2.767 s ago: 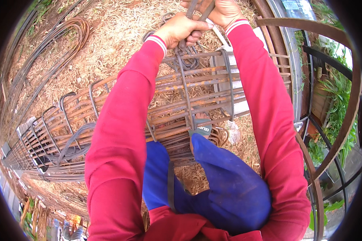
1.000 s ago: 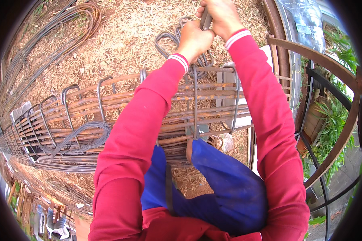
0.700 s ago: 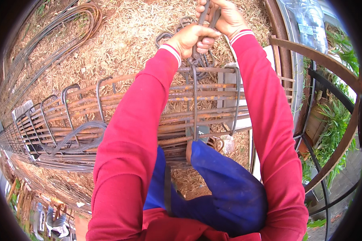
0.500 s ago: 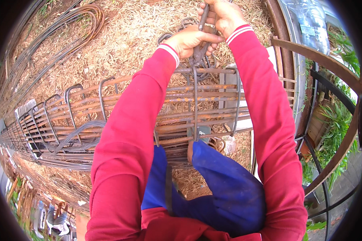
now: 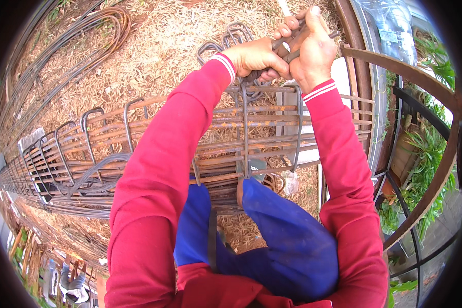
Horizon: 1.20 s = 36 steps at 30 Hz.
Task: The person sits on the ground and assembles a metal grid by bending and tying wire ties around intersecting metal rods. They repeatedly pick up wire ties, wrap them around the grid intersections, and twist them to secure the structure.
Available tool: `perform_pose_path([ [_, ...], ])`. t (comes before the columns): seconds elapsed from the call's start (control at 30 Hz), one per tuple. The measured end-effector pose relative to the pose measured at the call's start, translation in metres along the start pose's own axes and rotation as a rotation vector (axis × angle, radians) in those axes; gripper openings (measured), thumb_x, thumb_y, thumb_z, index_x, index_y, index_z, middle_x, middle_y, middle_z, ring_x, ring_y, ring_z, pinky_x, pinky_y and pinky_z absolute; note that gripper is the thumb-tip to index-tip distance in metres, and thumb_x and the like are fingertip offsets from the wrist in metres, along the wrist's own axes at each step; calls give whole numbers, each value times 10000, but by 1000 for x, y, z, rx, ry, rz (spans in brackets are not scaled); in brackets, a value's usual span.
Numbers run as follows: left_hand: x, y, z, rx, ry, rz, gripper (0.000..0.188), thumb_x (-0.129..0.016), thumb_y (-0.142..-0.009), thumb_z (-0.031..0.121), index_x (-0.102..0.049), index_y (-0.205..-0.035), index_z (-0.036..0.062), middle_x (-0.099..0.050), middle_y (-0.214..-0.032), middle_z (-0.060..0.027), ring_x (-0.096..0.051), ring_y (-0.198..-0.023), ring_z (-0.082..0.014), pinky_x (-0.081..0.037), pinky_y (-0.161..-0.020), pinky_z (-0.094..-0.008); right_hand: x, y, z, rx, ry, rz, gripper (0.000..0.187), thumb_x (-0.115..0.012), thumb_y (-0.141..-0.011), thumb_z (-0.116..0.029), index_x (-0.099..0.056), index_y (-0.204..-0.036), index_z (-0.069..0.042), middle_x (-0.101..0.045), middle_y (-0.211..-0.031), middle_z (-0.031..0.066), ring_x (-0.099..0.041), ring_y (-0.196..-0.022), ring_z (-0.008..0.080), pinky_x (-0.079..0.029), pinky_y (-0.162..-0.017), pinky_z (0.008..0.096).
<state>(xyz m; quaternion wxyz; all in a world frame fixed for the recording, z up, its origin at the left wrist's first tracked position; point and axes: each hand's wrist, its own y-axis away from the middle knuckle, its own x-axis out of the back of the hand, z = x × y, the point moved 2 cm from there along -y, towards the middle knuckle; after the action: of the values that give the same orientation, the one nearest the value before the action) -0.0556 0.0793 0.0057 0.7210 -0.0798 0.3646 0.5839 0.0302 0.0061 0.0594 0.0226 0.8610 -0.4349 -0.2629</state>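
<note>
A long rusty rebar cage (image 5: 272, 128) of straight bars and bent stirrups lies across dry grass in front of me. My left hand (image 5: 254, 56) grips the top of a stirrup (image 5: 245, 128) at the cage's far upper bar. My right hand (image 5: 313, 46) is closed around the handles of a dark metal tying tool (image 5: 292, 43) right beside the left hand. Both red sleeves reach over the cage. My blue trouser knee (image 5: 287, 241) presses against the cage's near side.
Loose bent stirrups (image 5: 226, 41) lie on the ground beyond the hands. Coils of thin rod (image 5: 87, 46) curve at the upper left. A curved rusty metal frame (image 5: 421, 82) and green plants (image 5: 426, 169) stand at the right. More stirrups (image 5: 72, 149) line the cage leftward.
Both hands stay at the same cage joint. The right hand has shifted its grip on the tool, and the left hand has closed tighter on the stirrup top.
</note>
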Motion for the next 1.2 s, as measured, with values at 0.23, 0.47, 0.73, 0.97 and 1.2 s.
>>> perform_pose_path([
  [0.23,-12,-1,0,56,-162,-37,383,-663,-706,20,-534,-1065,-17,-486,-561,8,-439,-444,-74,-315,-410,-246,10,27,-6,126,-107,227,313,-478,-1068,-340,-477,-909,-70,-490,-736,55,-520,-687,188,-488,-621,354],
  [0.47,-14,-2,2,57,-166,-54,145,-692,-685,2,-557,-732,30,-517,-536,-8,-462,-433,-87,-334,-408,-251,5,37,-9,178,20,194,312,-444,-1077,-347,-466,-942,-66,-474,-777,65,-492,-699,208,-498,-697,406],
  [0.73,-4,1,3,26,-211,32,270,-698,-708,15,-629,-966,-24,-592,-602,-25,-545,-498,-89,-417,-461,-244,3,22,-13,79,112,22,282,-445,-1077,-321,-492,-1004,-53,-535,-861,92,-589,-833,259,-534,-782,441],
  [0.97,24,8,-9,-54,126,159,287,-790,-870,243,-662,-1009,27,-673,-822,-36,-658,-733,-128,-554,-675,-282,-2,-39,3,-266,90,-229,292,-399,-1079,-308,-409,-1267,-85,-586,-1280,239,-564,-1243,430,-513,-1013,576],
  [1.2,31,-2,-12,36,267,129,200,-779,-887,210,-648,-992,101,-589,-721,16,-583,-641,-98,-485,-595,-268,-10,-45,7,-508,10,-58,361,-413,-1074,-350,-540,-1175,-28,-670,-974,162,-665,-961,319,-573,-861,462],
])
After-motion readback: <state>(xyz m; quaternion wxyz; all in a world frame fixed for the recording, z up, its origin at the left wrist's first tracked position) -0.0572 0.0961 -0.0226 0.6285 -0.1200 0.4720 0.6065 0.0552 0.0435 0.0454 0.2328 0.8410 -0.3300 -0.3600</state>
